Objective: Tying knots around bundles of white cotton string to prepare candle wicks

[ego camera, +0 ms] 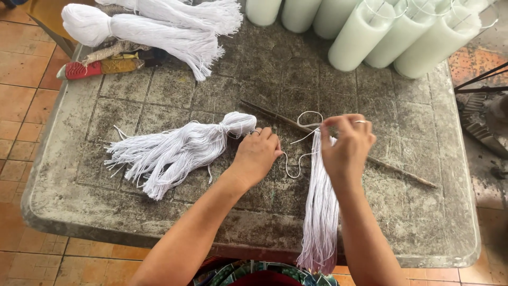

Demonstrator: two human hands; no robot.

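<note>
Grimy grey table (79,201), tiled floor around it. Right hand (346,145) pinches the top of a long white string bundle (321,212) between thumb and fingers, closed on it; the bundle hangs down over the near edge of the table. A single loose strand (296,159) loops from that pinch across to the left hand (256,153), which is curled shut, knuckles up, apparently gripping the strand's other end (the grip itself is hidden under the fingers).

Step in hand, as I judge it: binding the head of the bundle with the strand, loop formed but not drawn tight.

Just left of the left hand lies a tied tassel (174,151), knotted head touching or nearly touching the knuckles. A thin brown stick (391,167) runs diagonally under the right hand. Far edge: pale candles (365,34) in a row, more white skeins (159,26).

Next move calls for steady tension on both ends, keeping the bundle's strands gathered while the loop closes.
</note>
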